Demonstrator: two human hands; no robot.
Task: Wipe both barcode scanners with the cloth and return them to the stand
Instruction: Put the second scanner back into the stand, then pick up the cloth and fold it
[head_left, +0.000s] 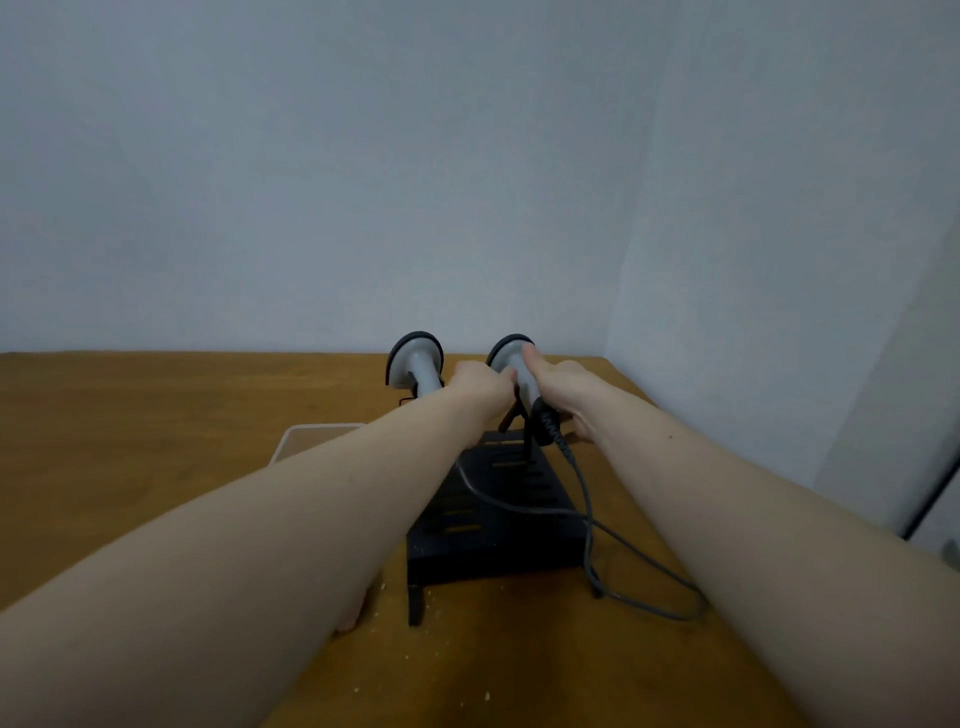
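Observation:
Two grey barcode scanners with dark rims stand upright at the far end of a black slotted stand (488, 525). The left scanner (415, 361) stands free, with no hand on it. My right hand (558, 387) grips the handle of the right scanner (511, 353), thumb lying up along its back. My left hand (480, 384) is closed against the same scanner from the left side. Its coiled grey cable (584, 499) runs down over the stand and loops on the table. No cloth is visible in either hand.
The stand sits on a brown wooden table (156, 441) against a pale wall. A whitish flat tray or cloth-like rectangle (311, 434) lies left of the stand, partly hidden by my left forearm. Small crumbs dot the near tabletop. The table's right edge is close to the cable loop.

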